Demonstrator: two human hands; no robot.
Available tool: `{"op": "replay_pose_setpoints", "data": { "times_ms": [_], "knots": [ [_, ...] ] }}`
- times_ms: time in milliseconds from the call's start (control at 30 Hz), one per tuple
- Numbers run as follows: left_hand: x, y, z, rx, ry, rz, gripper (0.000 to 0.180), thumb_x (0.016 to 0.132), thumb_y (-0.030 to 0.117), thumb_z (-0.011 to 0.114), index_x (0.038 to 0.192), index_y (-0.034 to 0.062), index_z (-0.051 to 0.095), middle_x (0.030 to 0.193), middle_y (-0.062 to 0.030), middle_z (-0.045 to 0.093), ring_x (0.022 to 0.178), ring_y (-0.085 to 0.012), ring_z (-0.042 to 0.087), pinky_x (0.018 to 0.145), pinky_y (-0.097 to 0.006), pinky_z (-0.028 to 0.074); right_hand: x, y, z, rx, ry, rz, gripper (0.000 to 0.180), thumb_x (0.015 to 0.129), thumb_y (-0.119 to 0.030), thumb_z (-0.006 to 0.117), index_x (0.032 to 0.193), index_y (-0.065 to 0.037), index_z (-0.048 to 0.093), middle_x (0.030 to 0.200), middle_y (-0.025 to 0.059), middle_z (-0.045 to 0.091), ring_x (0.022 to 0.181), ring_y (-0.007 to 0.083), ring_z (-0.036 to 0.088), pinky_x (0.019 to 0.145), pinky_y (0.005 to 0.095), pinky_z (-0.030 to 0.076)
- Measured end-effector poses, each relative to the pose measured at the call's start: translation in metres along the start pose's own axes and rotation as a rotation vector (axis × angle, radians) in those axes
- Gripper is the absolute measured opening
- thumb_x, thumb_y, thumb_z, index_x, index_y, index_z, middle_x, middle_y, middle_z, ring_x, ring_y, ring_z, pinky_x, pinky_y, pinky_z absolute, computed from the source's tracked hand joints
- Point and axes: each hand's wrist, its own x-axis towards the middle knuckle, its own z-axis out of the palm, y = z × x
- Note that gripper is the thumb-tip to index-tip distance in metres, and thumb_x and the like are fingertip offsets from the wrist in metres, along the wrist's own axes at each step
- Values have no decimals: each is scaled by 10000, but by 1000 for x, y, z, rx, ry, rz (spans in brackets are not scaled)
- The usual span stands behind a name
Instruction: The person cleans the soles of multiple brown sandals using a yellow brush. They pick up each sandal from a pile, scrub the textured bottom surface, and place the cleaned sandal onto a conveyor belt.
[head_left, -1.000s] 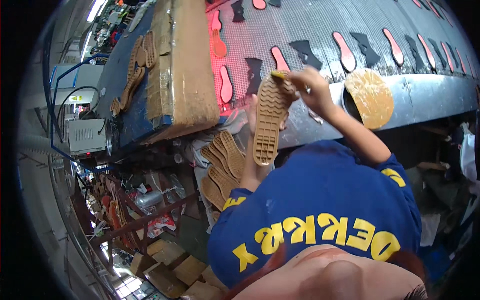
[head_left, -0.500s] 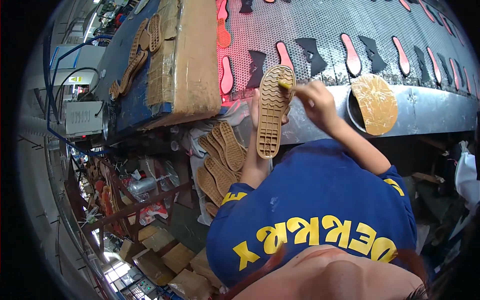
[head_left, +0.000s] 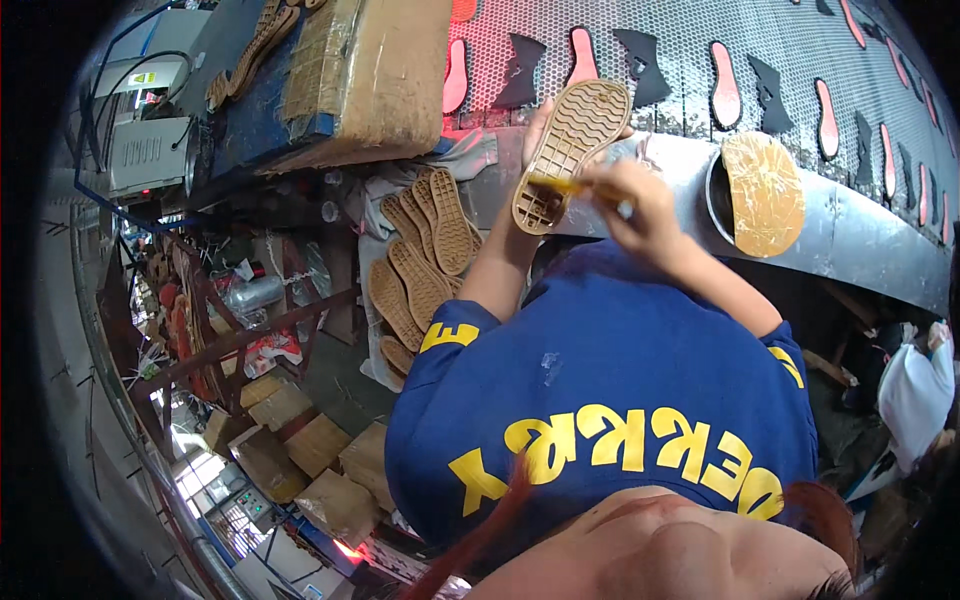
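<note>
A tan rubber shoe sole (head_left: 575,130), its wavy tread facing up, is held tilted in front of me by my left hand (head_left: 537,130). Most of that hand is hidden behind the sole; some fingers show along its left edge. Another tan edge peeks out behind the sole's right side. My right hand (head_left: 640,205) is closed on a thin yellow-handled brush (head_left: 562,185). The brush's dark end meets the square-grid part of the tread, at the sole's near end. Several similar soles (head_left: 452,225) lie stacked on a cloth to the left of my left forearm.
Beyond my hands, a mesh conveyor belt (head_left: 640,110) carries pink insoles (head_left: 725,85) and black cut pieces (head_left: 768,93). A round tape-covered container (head_left: 765,195) sits at its metal edge. To the left stands a worn cardboard box (head_left: 390,85); cartons (head_left: 315,440) lie below.
The brush has moved from the sole's far end down to its near end. The sole has turned, its far end leaning further right. My view has shifted slightly.
</note>
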Motion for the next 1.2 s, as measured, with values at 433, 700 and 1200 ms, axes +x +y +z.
{"op": "replay_pose_setpoints", "data": {
  "times_ms": [433, 700, 1200],
  "knots": [
    [-14, -13, -15, 196, 130, -24, 687, 994, 510, 260, 1442, -8, 319, 1394, -278, 427, 1161, -401, 548, 945, -507, 491, -12, 37, 21, 350, 8, 294, 157, 861, -89, 678, 979, 9, 641, 864, 98, 671, 823, 147, 630, 766, 284, 495],
    [-12, -11, -54, -103, 172, -153, 730, 955, 596, 291, 1455, 64, 315, 1245, -293, 543, 673, -348, 663, 442, -412, 529, -9, 70, 7, 143, 223, 268, 184, 869, -134, 679, 1003, -12, 649, 891, 105, 684, 823, 152, 648, 726, 291, 506],
    [56, 85, -138, 447, 487, 272, 457, 929, 359, 323, 1044, 27, 614, 1032, -133, 652, 888, -325, 641, 773, -478, 541, -159, 106, -92, 299, 1148, 685, 151, 939, -125, 614, 1052, -26, 623, 838, 28, 610, 633, 74, 540, 573, 201, 425]
  ]
}}
